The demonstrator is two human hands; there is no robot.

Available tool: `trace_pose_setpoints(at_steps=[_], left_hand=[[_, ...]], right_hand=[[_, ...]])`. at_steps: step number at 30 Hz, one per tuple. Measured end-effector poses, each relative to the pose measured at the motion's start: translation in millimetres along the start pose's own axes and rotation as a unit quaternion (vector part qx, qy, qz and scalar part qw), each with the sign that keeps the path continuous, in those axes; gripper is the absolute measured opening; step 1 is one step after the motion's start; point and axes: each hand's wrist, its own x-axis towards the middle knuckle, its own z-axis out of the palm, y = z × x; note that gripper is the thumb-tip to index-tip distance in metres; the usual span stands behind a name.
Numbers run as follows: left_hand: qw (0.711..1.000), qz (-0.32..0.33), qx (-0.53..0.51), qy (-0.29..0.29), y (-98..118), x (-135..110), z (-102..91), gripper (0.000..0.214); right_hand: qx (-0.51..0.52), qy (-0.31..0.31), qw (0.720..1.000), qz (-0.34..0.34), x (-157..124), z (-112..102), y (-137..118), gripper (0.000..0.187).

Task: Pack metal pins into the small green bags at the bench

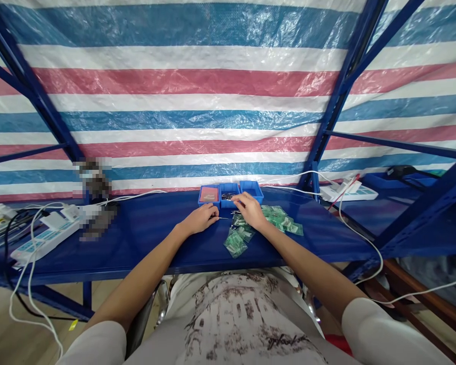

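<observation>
A shape [95, 185] at the left of the desk [148, 218] is pixelated. The thin piece [223, 218] in the left fingers [214, 212] is too small to identify; the right fingers [242, 201] partly hide the middle blue bin [225, 204].

Workshop, apparently makeshift. Evidence: striped plastic sheeting [182, 81] as backdrop, twelve o'clock; blue metal rack posts [331, 109], ten and two o'clock; blue tabletop [148, 223], eight to four o'clock; small-parts bins [252, 189], centre; power strips [47, 242], nine and three o'clock.

Along tabletop [148, 223] back: three bins [225, 204] in row. Packets [275, 215] before them, partly rightward. Power strip [47, 243] at left end.
</observation>
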Motion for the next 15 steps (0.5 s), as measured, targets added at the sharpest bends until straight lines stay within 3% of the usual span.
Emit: trace_pose_setpoints(at_steps=[15], left_hand=[[1.0,0.008,0.015,0.001,-2.5,0.1,0.7,0.019]], right_hand=[[0.036,0.02,0.999,0.025,0.5,-1.7,-1.9,0.029]])
